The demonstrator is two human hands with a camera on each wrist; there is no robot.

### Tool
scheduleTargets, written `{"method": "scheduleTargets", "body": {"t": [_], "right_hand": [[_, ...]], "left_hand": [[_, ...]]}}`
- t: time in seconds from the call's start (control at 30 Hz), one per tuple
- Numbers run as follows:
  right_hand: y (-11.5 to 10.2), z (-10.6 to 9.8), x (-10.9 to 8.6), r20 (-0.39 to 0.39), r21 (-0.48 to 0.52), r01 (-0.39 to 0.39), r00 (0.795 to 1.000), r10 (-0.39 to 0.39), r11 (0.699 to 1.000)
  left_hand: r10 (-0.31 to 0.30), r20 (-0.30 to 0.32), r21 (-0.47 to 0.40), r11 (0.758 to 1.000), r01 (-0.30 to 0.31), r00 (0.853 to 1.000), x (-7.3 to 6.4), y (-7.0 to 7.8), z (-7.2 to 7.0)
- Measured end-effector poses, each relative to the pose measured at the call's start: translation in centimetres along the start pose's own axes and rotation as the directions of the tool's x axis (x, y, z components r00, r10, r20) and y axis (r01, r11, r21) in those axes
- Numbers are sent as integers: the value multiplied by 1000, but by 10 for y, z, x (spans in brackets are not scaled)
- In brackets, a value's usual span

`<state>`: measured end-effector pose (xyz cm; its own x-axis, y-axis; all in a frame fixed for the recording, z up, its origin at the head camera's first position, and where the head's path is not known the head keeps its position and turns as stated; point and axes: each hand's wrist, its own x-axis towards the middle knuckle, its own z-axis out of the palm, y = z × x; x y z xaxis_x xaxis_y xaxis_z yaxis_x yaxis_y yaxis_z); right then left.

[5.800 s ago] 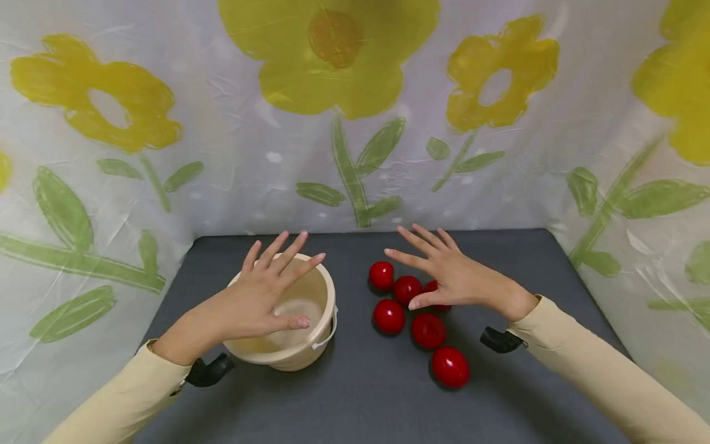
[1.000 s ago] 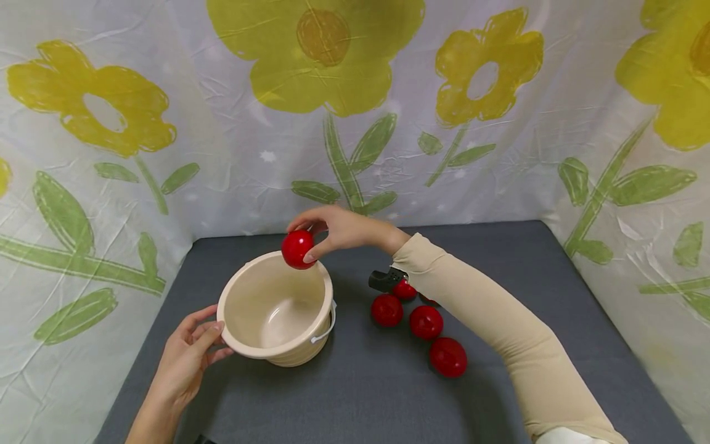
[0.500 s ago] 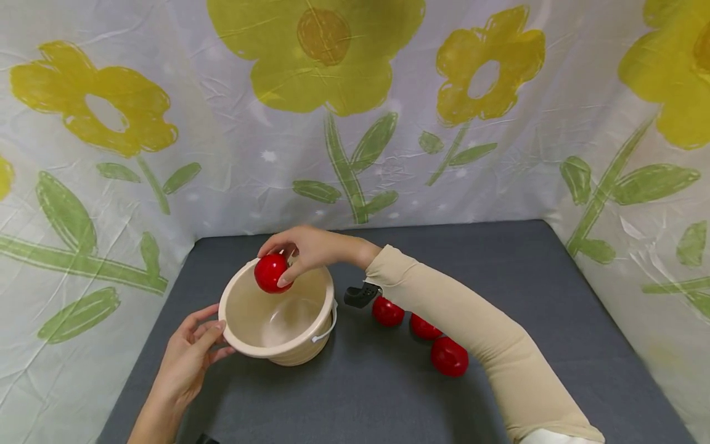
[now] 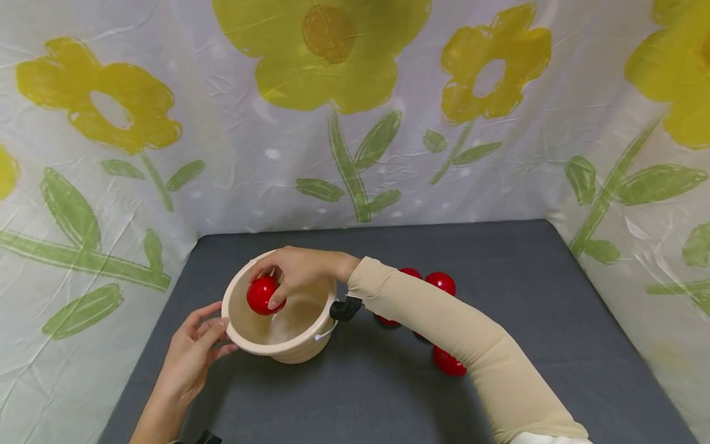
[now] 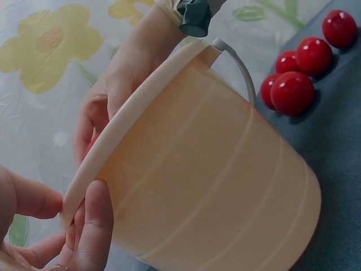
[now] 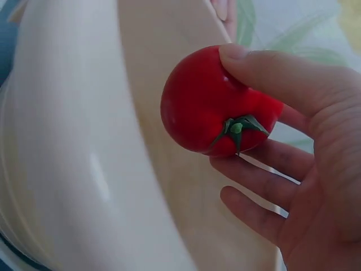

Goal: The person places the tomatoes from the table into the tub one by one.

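Note:
A cream bucket (image 4: 299,354) with a pale handle (image 4: 326,332) stands on the dark tabletop, left of centre. My left hand (image 4: 188,354) pinches its rim on the left side; the left wrist view has thumb and fingers on either side of the rim (image 5: 121,121). Inside the mouth of the bucket, my right hand (image 4: 296,269) holds a red tomato (image 4: 263,296) between thumb and fingers. The right wrist view shows green sepals on that tomato (image 6: 208,107), close to the bucket's inner wall (image 6: 163,141).
Several more tomatoes (image 5: 292,94) lie on the table to the right of the bucket, some partly hidden under the right sleeve (image 4: 438,314). A black wrist camera (image 4: 345,308) hangs by the bucket's right rim. Behind the table (image 4: 499,259) hangs a flowered curtain (image 4: 233,148).
The left hand has gone from spread above the bucket to gripping its rim. The right hand has brought a tomato leftward over the rim and lowered it into the bucket's mouth.

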<state>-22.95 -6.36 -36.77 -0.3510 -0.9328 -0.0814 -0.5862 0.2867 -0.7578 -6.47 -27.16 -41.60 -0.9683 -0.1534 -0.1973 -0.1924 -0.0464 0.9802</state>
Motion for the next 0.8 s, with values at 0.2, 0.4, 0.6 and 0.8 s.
{"method": "scheduleTargets", "body": {"t": [0.2,0.4,0.6,0.8], "right_hand": [[-3,2,4,-2,11,-7,1000,7,1000],[-6,3,9,37,115,-109,994,105,987],[-5,2,20,112,117,-158,983,145,980],[-2,4,28,143,32,-164,977,158,986]], "left_hand": [[3,-5,3,1000,-3,1000,1,1,2],[0,-11,12,1000,1,1000,0,1,2],[-1,-18,15,1000,2,1000,0,1,2],[-5,-25,9,1000,5,1000,-1,0,3]]}}
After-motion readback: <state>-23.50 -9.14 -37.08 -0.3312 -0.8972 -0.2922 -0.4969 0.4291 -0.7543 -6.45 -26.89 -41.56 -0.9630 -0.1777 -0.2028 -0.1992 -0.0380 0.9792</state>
